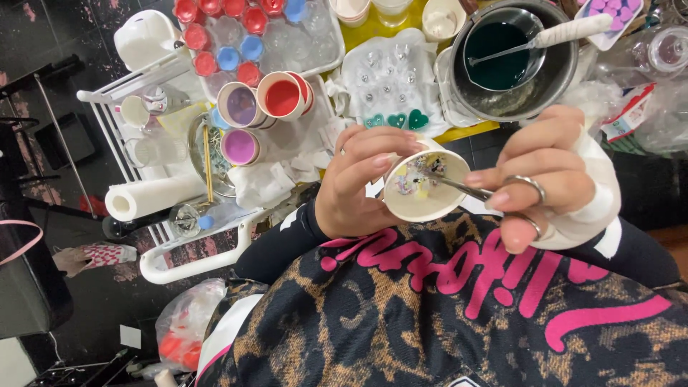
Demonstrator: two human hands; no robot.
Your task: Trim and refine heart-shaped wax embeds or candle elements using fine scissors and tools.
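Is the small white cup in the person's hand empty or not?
Not empty: the cup holds small coloured bits, with tweezers reaching into them.

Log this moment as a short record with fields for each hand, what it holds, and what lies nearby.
left hand: grips a small white cup, tilted toward the camera
cup contents: small mixed-colour bits, too small to tell
right hand: pinches metal tweezers, tips inside the cup
right hand dress: rings, white wrap around the wrist
nearby: metal pot with dark teal liquid; cups of red paint and purple paint; paper towel roll
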